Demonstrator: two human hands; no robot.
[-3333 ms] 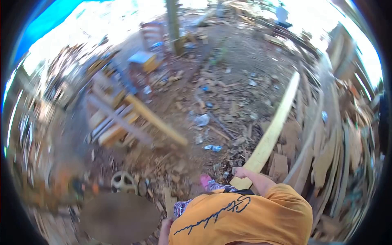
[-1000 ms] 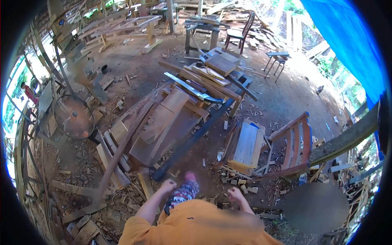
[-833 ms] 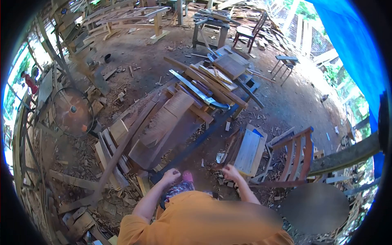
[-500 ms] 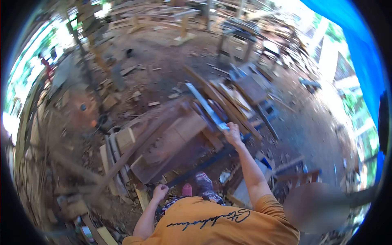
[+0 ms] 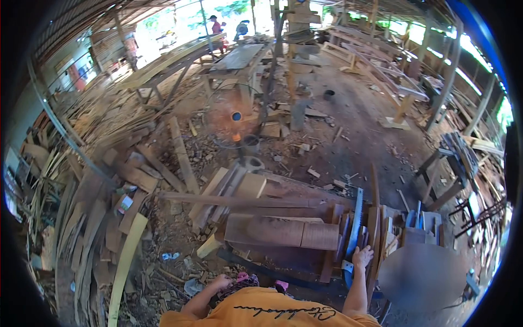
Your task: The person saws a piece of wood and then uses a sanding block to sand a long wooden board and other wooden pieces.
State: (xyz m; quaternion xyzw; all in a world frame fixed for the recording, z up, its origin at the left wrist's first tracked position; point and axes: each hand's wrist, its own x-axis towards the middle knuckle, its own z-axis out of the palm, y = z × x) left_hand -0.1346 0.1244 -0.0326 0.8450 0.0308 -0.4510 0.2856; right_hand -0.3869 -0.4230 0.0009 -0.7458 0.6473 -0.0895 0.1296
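Note:
A handsaw (image 5: pixel 356 222) with a long toothed blade lies lengthwise on stacked wood, its handle end towards me. Just right of the handle end is my right hand (image 5: pixel 362 257), fingers apart over the boards and no longer around the saw. Left of the saw, a thick squared timber (image 5: pixel 272 231) with a line across it rests on the workbench. My left hand (image 5: pixel 221 282) hangs low in front of my body, fingers curled, with nothing visible in it.
Scrap boards (image 5: pixel 90 234) are piled at the left, with a pale curved plank (image 5: pixel 128 267) nearer me. Long tables (image 5: pixel 169 62) stand behind, with a person (image 5: pixel 215 26) in the distance. A wooden stand (image 5: pixel 449 163) is at the right. Wood chips litter the ground.
My view has swung to the left and up, showing more of the shed. My right hand has let go of the handsaw, which now lies on the wood.

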